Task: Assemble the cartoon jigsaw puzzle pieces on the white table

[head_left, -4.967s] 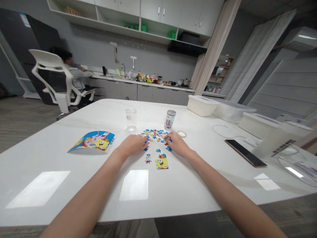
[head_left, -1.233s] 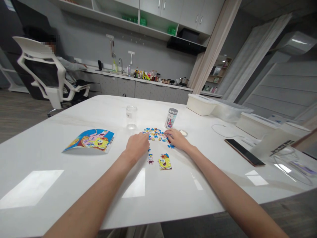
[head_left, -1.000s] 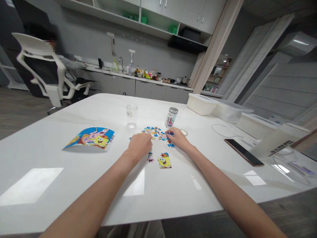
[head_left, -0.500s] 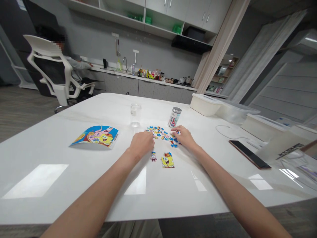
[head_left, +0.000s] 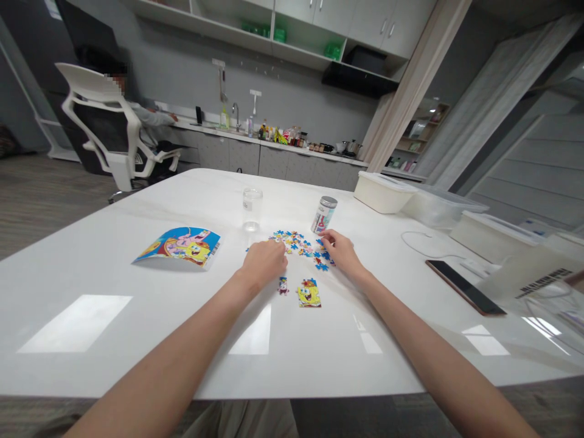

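Note:
A loose pile of small jigsaw puzzle pieces (head_left: 297, 242), mostly blue, yellow and pink, lies on the white table. My left hand (head_left: 264, 263) is closed at the pile's left edge; its curled fingers hide whatever is in them. At the right side, my right hand (head_left: 342, 252) has thumb and forefinger together on a blue puzzle piece (head_left: 320, 242). Nearer to me lies a joined yellow cartoon-face section (head_left: 309, 294), with a small narrow joined section (head_left: 283, 286) to its left. A curved picture sheet (head_left: 187, 246) with the cartoon characters rests on the left.
Behind the pile stand a clear plastic jar (head_left: 252, 212) and a printed can with a silver lid (head_left: 324, 214). A phone (head_left: 463, 286), a white cable (head_left: 413, 246) and white storage boxes (head_left: 383, 193) occupy the right side. A person sits in a white chair (head_left: 128, 140) beyond.
My right hand's thumb and forefinger have closed together on a blue piece. My left hand stays at the pile's edge with little movement. The whole view has shifted slightly.

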Motion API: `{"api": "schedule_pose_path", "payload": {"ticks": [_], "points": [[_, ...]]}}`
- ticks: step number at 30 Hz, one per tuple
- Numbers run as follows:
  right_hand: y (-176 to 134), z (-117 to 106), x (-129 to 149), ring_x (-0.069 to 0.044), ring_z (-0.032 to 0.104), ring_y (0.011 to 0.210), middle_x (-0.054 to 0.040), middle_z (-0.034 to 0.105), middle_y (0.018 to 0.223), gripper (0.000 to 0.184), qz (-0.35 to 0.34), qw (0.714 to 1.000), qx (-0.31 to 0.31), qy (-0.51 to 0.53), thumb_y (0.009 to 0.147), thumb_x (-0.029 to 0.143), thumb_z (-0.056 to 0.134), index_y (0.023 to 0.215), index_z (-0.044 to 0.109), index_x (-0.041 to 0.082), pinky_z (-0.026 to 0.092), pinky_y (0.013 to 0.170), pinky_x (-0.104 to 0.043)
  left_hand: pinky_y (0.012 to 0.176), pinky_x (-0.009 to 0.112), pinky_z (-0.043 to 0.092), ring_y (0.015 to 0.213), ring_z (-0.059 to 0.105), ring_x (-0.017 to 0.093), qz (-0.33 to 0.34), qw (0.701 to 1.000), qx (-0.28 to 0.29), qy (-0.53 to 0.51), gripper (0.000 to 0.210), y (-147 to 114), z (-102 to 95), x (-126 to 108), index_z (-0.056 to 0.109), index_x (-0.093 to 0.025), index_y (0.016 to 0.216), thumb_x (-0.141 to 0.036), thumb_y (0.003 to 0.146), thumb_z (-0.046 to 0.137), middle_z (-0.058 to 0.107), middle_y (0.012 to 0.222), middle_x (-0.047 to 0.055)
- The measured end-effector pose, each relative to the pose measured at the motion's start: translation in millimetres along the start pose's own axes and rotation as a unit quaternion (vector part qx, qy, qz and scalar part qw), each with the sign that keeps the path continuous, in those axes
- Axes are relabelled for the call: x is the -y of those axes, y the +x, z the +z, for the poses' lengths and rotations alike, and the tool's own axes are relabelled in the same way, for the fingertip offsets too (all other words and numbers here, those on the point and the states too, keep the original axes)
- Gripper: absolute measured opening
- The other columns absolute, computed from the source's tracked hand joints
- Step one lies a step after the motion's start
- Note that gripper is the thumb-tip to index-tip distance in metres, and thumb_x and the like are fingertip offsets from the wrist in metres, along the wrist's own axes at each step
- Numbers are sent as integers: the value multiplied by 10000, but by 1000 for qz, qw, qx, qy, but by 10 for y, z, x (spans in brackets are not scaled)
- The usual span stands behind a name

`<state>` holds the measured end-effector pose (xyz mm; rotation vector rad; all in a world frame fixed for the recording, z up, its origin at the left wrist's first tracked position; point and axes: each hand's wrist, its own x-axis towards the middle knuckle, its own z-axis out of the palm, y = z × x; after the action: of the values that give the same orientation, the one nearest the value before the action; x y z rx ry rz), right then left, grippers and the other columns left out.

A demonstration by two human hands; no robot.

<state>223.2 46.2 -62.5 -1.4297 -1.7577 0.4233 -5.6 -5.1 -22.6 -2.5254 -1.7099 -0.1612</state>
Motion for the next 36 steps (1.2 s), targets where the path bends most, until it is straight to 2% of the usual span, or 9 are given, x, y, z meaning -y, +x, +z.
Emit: {"api": "schedule_pose_path", "payload": {"ticks": [2, 5, 8, 10, 12, 16, 20, 25, 36], "points": [[-15, -14, 70, -154, 627, 716, -15, 675, 768, 215, 86, 985, 32, 144, 813, 234, 600, 1017, 656, 196, 494, 685, -282, 703, 361, 506, 914, 686, 312, 3, 1000, -4, 1, 294, 5, 10, 2, 660, -124, 1003, -249, 892, 418, 700, 945, 174], [-68, -37, 214, -119, 633, 729, -16, 686, 808, 309, 178, 919, 86, 342, 753, 229, 693, 1059, 658, 207, 490, 634, -217, 682, 348, 498, 886, 689, 299, 13, 1000, -11, 10, 287, 17, 13, 12, 657, -130, 990, -260, 895, 420, 702, 931, 165], [-135, -40, 341, -98, 633, 732, -12, 690, 822, 351, 199, 882, 143, 403, 681, 191, 765, 1023, 689, 204, 487, 630, -187, 675, 335, 485, 853, 686, 274, 68, 997, -14, 23, 288, 21, -28, 49, 654, -142, 1004, -282, 906, 422, 704, 916, 147], [-171, -22, 388, -102, 636, 726, -24, 697, 818, 317, 201, 880, 182, 389, 644, 196, 795, 949, 707, 178, 488, 632, -194, 673, 318, 471, 823, 677, 249, 145, 989, -4, 23, 281, 17, -80, 91, 658, -167, 1019, -307, 908, 442, 704, 877, 118], [-195, 6, 408, -109, 630, 687, -29, 697, 772, 273, 184, 893, 211, 353, 630, 229, 807, 873, 705, 159, 480, 609, -210, 657, 295, 450, 778, 663, 219, 200, 980, 11, 14, 248, 7, -138, 135, 676, -197, 996, -308, 895, 478, 700, 834, 88], [-220, 27, 429, -103, 582, 609, -15, 678, 697, 232, 97, 928, 257, 251, 662, 295, 779, 819, 696, 146, 445, 573, -229, 635, 255, 402, 710, 617, 166, 233, 969, 34, -70, 199, -20, -220, 174, 725, -233, 908, -362, 858, 581, 677, 750, 34], [-230, -19, 460, -114, 597, 675, -21, 684, 755, 196, 25, 934, 306, 180, 694, 276, 736, 831, 693, 143, 458, 658, -250, 630, 241, 378, 666, 577, 142, 284, 938, 100, -173, 311, -35, -218, 143, 757, -272, 953, -490, 735, 719, 636, 673, -7], [-239, -54, 467, -115, 589, 661, -12, 666, 736, 163, -3, 927, 342, 155, 711, 265, 705, 817, 651, 154, 460, 638, -247, 602, 237, 353, 604, 534, 123, 287, 925, 135, -209, 464, -22, -160, 129, 729, -288, 1083, -496, 671, 775, 619, 639, -29], [-256, -46, 480, -98, 560, 626, 6, 636, 712, 131, -8, 925, 355, 132, 725, 244, 664, 808, 621, 153, 449, 618, -231, 599, 243, 342, 589, 523, 123, 289, 925, 137, -205, 432, -22, -145, 111, 731, -271, 1087, -481, 710, 749, 621, 638, -17]]}}
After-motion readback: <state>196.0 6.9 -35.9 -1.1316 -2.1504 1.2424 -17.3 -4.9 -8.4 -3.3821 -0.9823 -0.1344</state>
